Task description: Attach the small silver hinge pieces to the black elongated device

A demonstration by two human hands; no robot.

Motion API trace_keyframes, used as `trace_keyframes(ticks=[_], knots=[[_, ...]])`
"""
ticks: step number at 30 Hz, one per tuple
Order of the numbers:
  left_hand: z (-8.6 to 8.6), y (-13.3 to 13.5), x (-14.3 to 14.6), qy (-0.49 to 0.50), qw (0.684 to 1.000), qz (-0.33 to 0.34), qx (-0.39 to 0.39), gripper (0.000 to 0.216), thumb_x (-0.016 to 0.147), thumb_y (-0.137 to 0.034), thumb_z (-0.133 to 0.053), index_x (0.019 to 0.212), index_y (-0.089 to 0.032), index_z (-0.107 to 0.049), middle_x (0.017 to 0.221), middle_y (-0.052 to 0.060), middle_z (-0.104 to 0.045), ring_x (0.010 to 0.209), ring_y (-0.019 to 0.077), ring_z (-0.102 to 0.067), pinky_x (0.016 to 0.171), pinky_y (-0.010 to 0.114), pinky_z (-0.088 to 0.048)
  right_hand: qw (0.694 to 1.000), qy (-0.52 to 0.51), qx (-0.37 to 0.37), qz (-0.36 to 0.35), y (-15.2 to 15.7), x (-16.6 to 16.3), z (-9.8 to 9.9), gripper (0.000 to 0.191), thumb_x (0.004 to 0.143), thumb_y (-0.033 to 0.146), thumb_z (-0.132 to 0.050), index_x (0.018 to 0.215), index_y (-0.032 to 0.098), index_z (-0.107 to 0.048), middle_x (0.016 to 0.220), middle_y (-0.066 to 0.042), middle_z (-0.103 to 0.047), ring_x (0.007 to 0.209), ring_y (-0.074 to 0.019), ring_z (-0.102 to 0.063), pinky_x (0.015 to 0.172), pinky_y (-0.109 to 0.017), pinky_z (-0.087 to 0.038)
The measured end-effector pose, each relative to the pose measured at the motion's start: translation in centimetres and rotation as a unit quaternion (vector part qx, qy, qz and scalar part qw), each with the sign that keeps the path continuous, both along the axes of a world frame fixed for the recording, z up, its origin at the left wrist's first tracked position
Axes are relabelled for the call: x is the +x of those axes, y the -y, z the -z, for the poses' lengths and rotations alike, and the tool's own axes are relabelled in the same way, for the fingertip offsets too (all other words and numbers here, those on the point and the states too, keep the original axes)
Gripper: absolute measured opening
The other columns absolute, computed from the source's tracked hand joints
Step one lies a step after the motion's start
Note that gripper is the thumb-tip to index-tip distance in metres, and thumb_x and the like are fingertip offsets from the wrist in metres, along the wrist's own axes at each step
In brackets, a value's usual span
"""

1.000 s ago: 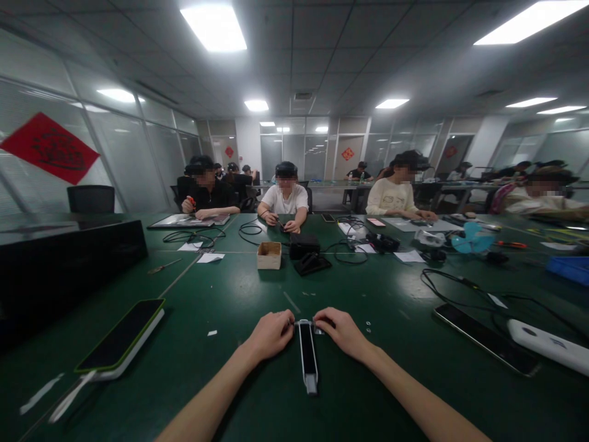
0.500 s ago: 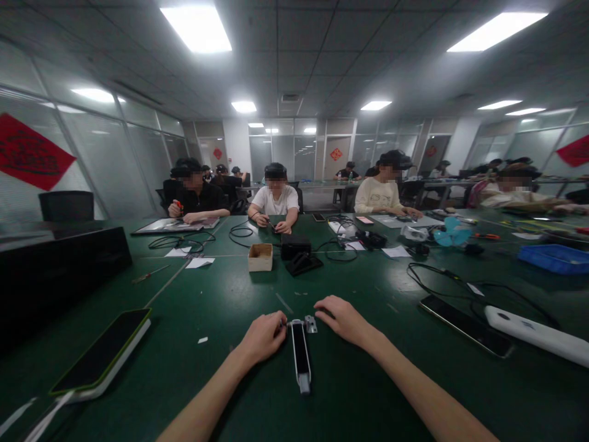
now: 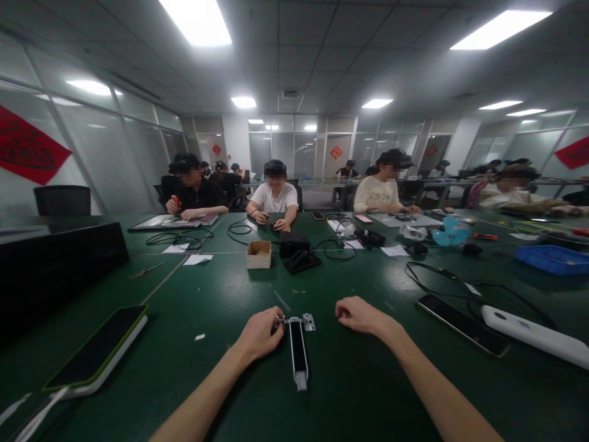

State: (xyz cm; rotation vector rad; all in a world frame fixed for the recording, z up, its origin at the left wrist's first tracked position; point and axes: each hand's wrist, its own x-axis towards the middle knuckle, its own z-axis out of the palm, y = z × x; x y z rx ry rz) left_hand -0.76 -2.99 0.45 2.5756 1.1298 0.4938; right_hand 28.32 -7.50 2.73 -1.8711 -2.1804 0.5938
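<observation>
On the green table before me lies a long narrow device (image 3: pixel 298 355) with a white frame, a dark middle and a grey end pointing towards me. A small silver metal bracket (image 3: pixel 309 322) with holes sits at its far right side. At the far left side, the fingers of my left hand (image 3: pixel 260 333) are closed on a small metal part (image 3: pixel 279 320), mostly covered by them. My right hand (image 3: pixel 361 314) is to the right of the bracket, apart from it, with its fingers curled in. What they hold, if anything, is hidden.
A small open cardboard box (image 3: pixel 258 255) and a black stand (image 3: pixel 301 261) are ahead. Phones (image 3: pixel 460 325) lie on both sides, with a white device (image 3: pixel 534 337) and black cables at right. A blue tray (image 3: pixel 552 260) is farther right. Several people sit opposite.
My right hand has moved right, away from the bracket, and its fingers have curled in. My left hand stays beside the narrow device. The view has shifted slightly.
</observation>
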Motion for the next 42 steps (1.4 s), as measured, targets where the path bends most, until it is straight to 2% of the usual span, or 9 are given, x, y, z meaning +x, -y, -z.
trace_keyframes(ticks=[3,7,11,16,21,27,33,42], knots=[[0.2,-0.1,0.0,-0.001,1.000,-0.005,0.003,0.014,0.085,-0.023,-0.045,0.095,-0.019,-0.054,0.082,0.002,-0.062,0.075,0.0167,-0.058,0.068,0.027,-0.042,1.000,0.007,0.007,-0.003,-0.1,-0.2,0.2,0.014,0.078,0.017,-0.053,0.084,0.018,-0.066,0.087,-0.006,-0.064,0.075,-0.0162,-0.059,0.065,-0.026,-0.045],[0.8,-0.4,-0.1,0.007,1.000,-0.005,0.021,0.013,0.086,-0.024,-0.045,0.094,-0.019,-0.054,0.081,0.002,-0.061,0.073,0.0163,-0.057,0.067,0.026,-0.041,1.000,0.009,-0.010,0.012,-0.2,-0.2,0.6,0.010,0.077,0.016,-0.053,0.081,0.017,-0.062,0.086,-0.006,-0.063,0.070,-0.0144,-0.057,0.059,-0.024,-0.042],[1.2,-0.5,0.0,0.028,0.998,-0.028,0.050,0.012,0.086,-0.023,-0.045,0.093,-0.019,-0.053,0.081,0.002,-0.059,0.072,0.0162,-0.056,0.066,0.027,-0.041,0.999,0.017,0.036,0.002,-0.2,-1.5,0.8,0.005,0.076,0.016,-0.053,0.077,0.017,-0.058,0.082,-0.003,-0.061,0.070,-0.0133,-0.055,0.059,-0.023,-0.040],[1.1,0.1,0.3,0.065,0.993,-0.030,0.099,0.014,0.087,-0.025,-0.046,0.098,-0.019,-0.052,0.085,0.002,-0.058,0.071,0.0154,-0.055,0.067,0.027,-0.042,0.990,-0.089,0.106,-0.038,0.5,-5.3,1.0,0.014,0.086,0.023,-0.048,0.090,0.019,-0.061,0.091,-0.003,-0.061,0.076,-0.0143,-0.056,0.067,-0.025,-0.046],[1.3,1.0,1.0,0.072,0.980,0.060,0.176,0.014,0.085,-0.021,-0.052,0.099,-0.020,-0.054,0.089,0.003,-0.060,0.076,0.0160,-0.057,0.069,0.027,-0.043,0.961,-0.216,0.160,-0.060,1.5,-9.0,1.9,0.016,0.088,0.024,-0.050,0.094,0.019,-0.063,0.090,-0.003,-0.064,0.080,-0.0151,-0.059,0.072,-0.027,-0.048],[1.6,1.3,1.4,0.095,0.964,0.102,0.228,0.009,0.089,-0.017,-0.050,0.095,-0.019,-0.056,0.089,0.003,-0.064,0.076,0.0149,-0.059,0.069,0.027,-0.044,0.933,-0.330,0.144,-0.002,1.5,-10.1,3.2,0.012,0.085,0.028,-0.055,0.087,0.018,-0.060,0.081,-0.001,-0.062,0.075,-0.0144,-0.058,0.069,-0.026,-0.047],[1.4,1.1,1.1,0.082,0.963,0.113,0.233,0.009,0.092,-0.020,-0.049,0.095,-0.018,-0.058,0.090,0.002,-0.066,0.075,0.0137,-0.060,0.067,0.026,-0.043,0.912,-0.395,0.110,0.002,1.3,-9.8,3.5,0.020,0.084,0.036,-0.058,0.092,0.018,-0.058,0.084,-0.001,-0.064,0.078,-0.0154,-0.061,0.072,-0.028,-0.049],[1.8,0.6,1.0,0.074,0.956,0.109,0.263,0.015,0.094,-0.024,-0.047,0.098,-0.020,-0.061,0.088,0.003,-0.067,0.075,0.0133,-0.062,0.067,0.026,-0.042,0.919,-0.376,0.121,0.004,1.0,-9.8,4.1,0.022,0.080,0.028,-0.059,0.100,0.018,-0.058,0.089,-0.003,-0.066,0.080,-0.0166,-0.062,0.071,-0.029,-0.049]])
